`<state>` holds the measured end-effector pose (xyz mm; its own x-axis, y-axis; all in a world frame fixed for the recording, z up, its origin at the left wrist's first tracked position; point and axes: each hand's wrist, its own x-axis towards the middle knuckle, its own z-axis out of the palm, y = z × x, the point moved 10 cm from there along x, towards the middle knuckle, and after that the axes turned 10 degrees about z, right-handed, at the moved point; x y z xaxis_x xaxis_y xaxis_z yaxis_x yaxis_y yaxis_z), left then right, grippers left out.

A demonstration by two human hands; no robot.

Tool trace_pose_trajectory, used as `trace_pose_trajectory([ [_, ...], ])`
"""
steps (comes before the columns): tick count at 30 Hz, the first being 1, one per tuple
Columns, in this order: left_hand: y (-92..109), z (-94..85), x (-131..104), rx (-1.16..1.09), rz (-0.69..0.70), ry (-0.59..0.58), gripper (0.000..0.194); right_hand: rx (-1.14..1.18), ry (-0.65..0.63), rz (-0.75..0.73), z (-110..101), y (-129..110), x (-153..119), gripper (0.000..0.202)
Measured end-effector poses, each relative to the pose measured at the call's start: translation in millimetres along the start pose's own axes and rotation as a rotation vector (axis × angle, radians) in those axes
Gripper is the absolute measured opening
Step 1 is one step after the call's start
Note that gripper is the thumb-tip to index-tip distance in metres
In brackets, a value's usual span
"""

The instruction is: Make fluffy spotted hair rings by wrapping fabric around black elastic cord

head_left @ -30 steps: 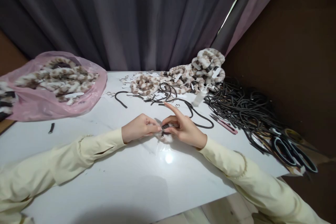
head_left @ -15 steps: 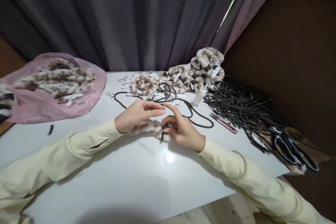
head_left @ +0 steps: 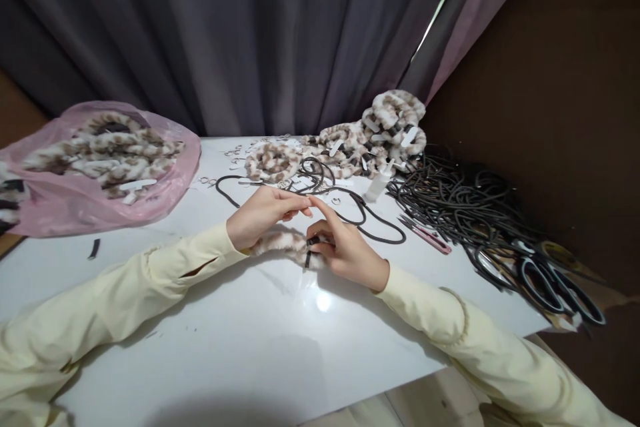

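In the middle of the table, a brown-and-white fluffy strip (head_left: 280, 244) lies below my hands. My right hand (head_left: 353, 250) is closed, its thumb and bent fingers pinching a black cord (head_left: 313, 240) at the strip's right end. A short black tail hangs down there over the fur. The right index finger is stretched up and to the left. My left hand (head_left: 263, 213) is closed in a pinch, its fingertips meeting the tip of that index finger. Whatever lies between the left fingertips is too small or hidden to make out.
A pink plastic bag (head_left: 175, 197) of fluffy pieces sits left. Fluffy rings (head_left: 397, 110) pile up at the back, near a small white bottle (head_left: 379, 185). Black cords (head_left: 450, 193), pink-handled snips (head_left: 430, 237) and large scissors (head_left: 543, 287) lie right.
My left hand has shifted slightly right, and its fingertips have closed together against the right index fingertip. My right hand keeps its pinch by the fluffy strip.
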<state>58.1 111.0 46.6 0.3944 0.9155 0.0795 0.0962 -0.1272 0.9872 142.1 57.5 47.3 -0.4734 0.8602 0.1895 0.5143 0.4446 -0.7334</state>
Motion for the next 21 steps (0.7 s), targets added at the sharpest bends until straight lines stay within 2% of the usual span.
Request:
trace_pose_trajectory([
  [13,6,-4.6,-2,0.119,0.024,0.030,0.020,0.029,-0.005,-0.002,1,3,0,0.074],
  [15,0,-5.8,0,0.098,0.023,0.040,0.021,0.035,-0.004,-0.002,0,3,0,0.074],
  [18,-21,-7.6,4,0.035,-0.011,0.034,0.025,0.037,0.012,0.012,-2,7,1,0.074],
  [21,-45,0.1,9,-0.077,-0.065,-0.076,0.032,0.039,0.022,0.031,-4,10,3,0.073],
])
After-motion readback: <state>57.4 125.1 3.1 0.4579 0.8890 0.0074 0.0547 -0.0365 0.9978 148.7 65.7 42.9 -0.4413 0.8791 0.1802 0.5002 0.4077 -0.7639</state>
